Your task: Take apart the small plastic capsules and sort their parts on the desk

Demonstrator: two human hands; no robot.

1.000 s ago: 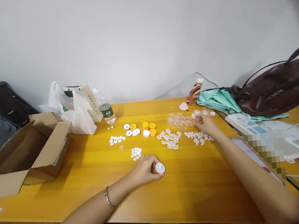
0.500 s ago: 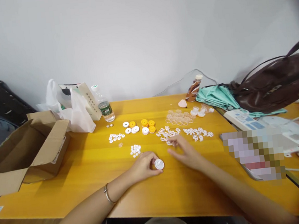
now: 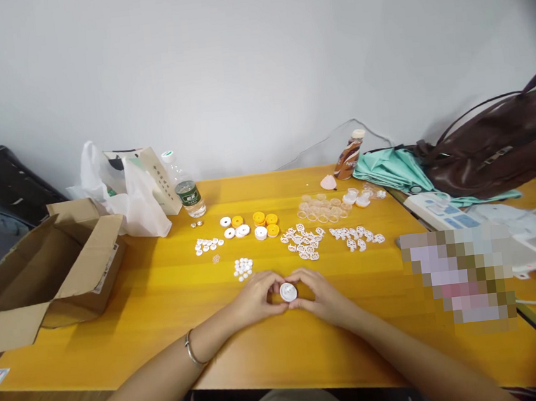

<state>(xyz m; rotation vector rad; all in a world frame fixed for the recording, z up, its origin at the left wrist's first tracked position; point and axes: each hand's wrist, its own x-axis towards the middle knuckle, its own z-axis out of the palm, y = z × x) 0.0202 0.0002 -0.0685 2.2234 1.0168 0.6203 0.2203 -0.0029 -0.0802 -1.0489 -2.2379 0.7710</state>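
Observation:
Between both hands is a small round white plastic disc [image 3: 288,292], its face turned up toward me. My left hand [image 3: 260,296] pinches its left edge with thumb and fingertips. On the opposite edge, my right hand [image 3: 320,296] also has thumb and fingers closed on it. Just beyond the hands lie small white caps [image 3: 243,268] in a cluster and a pile of white openwork pieces [image 3: 304,242]. Farther back are white and yellow round discs [image 3: 259,218]. Details on the held disc's face are too small to make out.
A cardboard box [image 3: 88,270], a plastic bag [image 3: 139,204] and a water bottle [image 3: 189,193] stand on the left. Clear rings [image 3: 323,206] lie back right, near a brown-labelled bottle [image 3: 350,155]. A power strip [image 3: 434,212], green cloth [image 3: 392,171] and brown bag [image 3: 492,148] occupy the right.
My right hand has come left and down from beside the white openwork pieces to the disc and closed on its right edge. My left hand keeps its hold, nearly in place.

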